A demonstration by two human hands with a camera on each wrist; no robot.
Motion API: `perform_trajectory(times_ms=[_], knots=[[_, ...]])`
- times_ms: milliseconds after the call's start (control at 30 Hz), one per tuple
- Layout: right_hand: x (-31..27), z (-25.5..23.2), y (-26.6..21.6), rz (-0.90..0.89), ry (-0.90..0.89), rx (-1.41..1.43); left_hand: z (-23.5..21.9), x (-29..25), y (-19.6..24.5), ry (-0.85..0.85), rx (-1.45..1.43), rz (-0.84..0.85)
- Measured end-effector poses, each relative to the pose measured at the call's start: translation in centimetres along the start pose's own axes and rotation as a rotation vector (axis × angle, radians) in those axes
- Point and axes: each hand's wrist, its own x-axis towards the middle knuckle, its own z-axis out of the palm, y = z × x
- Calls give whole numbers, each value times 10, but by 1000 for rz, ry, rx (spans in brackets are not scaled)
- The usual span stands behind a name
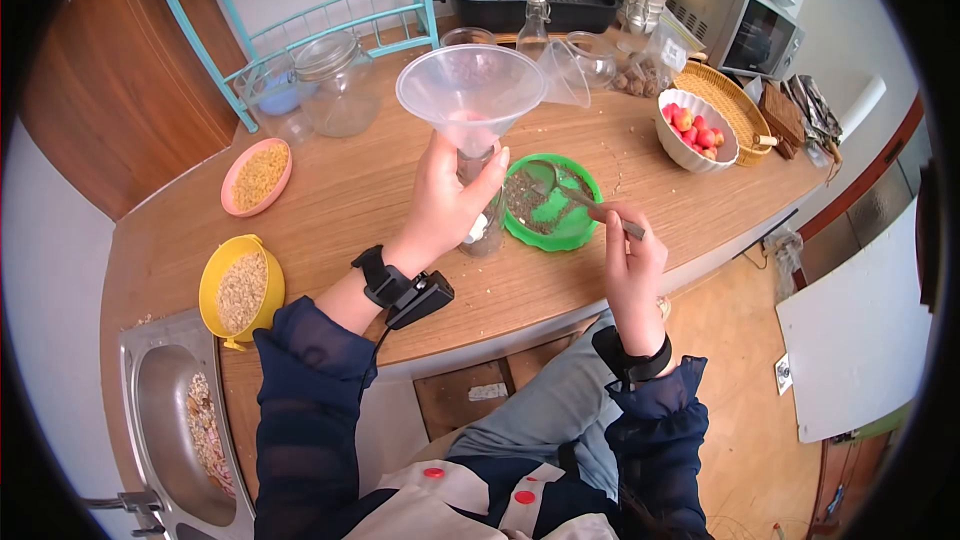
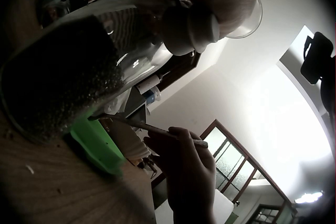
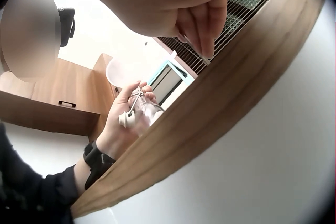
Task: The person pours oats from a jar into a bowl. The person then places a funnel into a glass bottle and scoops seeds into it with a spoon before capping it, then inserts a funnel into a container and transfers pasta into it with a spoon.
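Note:
My left hand (image 1: pixel 445 202) grips the neck of a clear swing-top glass bottle (image 1: pixel 487 243) standing on the counter. A translucent plastic funnel (image 1: pixel 470 85) sits in its mouth, wide end up. Dark, fine grains fill much of the bottle (image 2: pixel 63 71) in the left wrist view, and its white stopper (image 2: pixel 181 30) hangs beside the neck. The right hand (image 1: pixel 637 260) pinches the handle of a metal spoon (image 1: pixel 582 199). Its bowl end is inside a green plastic bowl (image 1: pixel 592 180), among dark grains spread over the bottom. In the right wrist view the spoon's bowl end is hidden.
A pink bowl (image 1: pixel 284 186) and a yellow bowl (image 1: pixel 209 290) of pale grains stand left, beside the sink (image 1: pixel 170 380). Glass jars (image 1: pixel 335 90) and a second swing-top bottle (image 1: pixel 533 28) are behind. A white bowl (image 1: pixel 690 158) of red fruit lies right, near a woven tray (image 1: pixel 745 105).

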Motion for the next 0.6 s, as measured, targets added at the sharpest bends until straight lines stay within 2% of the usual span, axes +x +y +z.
perform_trajectory(times_ms=[133,300,400,467,600], knots=[[-3,-10,-5,73,-77,98,0,0,-1,1,0,-4],[0,-30,-10,-1,-50,112,0,0,0,15,14,-3],[7,-22,-9,-55,-19,32,1,0,0,25,-23,1],[9,-11,-3,-58,-60,37,1,0,-1,7,-26,1],[5,1,-4,9,-43,50,0,0,-1,-9,-17,15]])
